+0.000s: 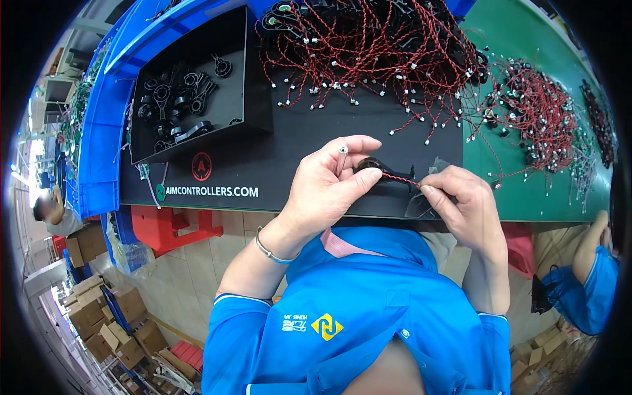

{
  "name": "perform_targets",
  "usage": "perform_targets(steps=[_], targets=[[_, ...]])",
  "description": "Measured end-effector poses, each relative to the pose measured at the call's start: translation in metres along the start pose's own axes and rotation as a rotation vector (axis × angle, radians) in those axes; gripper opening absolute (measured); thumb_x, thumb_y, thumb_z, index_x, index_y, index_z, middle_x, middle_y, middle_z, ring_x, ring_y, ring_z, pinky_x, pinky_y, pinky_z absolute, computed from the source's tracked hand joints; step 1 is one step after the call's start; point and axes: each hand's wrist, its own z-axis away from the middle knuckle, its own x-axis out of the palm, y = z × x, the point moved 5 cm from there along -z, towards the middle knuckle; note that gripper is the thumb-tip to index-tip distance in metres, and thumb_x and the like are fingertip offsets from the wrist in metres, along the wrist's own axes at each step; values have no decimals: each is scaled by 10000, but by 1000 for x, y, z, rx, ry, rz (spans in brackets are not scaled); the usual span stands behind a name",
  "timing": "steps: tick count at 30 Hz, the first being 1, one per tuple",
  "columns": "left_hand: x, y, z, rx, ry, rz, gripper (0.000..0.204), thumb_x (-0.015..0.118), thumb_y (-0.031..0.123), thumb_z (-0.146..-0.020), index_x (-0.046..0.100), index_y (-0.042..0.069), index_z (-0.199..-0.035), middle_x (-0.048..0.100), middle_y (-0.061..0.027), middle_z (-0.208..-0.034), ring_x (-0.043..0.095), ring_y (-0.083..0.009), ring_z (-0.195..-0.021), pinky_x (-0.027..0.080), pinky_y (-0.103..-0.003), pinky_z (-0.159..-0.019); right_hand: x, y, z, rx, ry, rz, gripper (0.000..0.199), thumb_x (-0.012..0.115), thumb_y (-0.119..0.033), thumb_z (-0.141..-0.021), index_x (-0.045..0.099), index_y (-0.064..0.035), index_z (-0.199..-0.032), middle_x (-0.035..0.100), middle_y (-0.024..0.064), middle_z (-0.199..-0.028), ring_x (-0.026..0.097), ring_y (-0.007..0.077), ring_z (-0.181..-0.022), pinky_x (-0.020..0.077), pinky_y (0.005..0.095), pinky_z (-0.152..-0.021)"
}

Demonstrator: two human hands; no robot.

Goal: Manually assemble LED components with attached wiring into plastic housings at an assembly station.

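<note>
My left hand [328, 187] is closed on a small round black plastic part [373, 164], pinched between thumb and fingers over the dark mat [316, 141]. A slim silver rod [342, 160], perhaps a tool handle, sticks up between the fingers of that hand. From the black part a twisted red and black wire [398, 178] runs to the right. The fingertips of my right hand [464, 201] pinch this wire near its end; the very tip is hidden. Beside the right fingers lies a clear plastic piece [421, 205] on the mat's front edge.
Left of my hands, a black open box [253, 99] holds several black ring-shaped parts [161, 95]. A large heap of red-black wires with white connectors [368, 59] lies ahead, another wire heap [543, 115] on the green table [487, 187]. Blue bins [102, 151] stand left. Another person's arm [588, 253] is at right.
</note>
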Motion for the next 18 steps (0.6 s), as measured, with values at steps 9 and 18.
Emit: perform_targets(steps=[9, 18], targets=[[-7, -3, -15, -113, 2, -182, 387, 615, 23, -809, 476, -32, -1166, 605, -56, -922, 575, -83, -836, 474, -211, -741, 20, -7, -12, -162, -9, 54, 357, 703, -124, -680, 595, -56, -1013, 569, 85, -972, 535, 273, -890, 455, 371, -728], [-16, 20, -13, 448, 6, 124, 500, 265, 352, -981, 369, 86, -571, 329, -7, -534, 257, -94, -458, 235, -248, -443, 37, 0, -16, -186, -60, 185, 295, 692, -111, -683, 617, -39, -959, 560, 73, -927, 524, 254, -877, 415, 359, -784]])
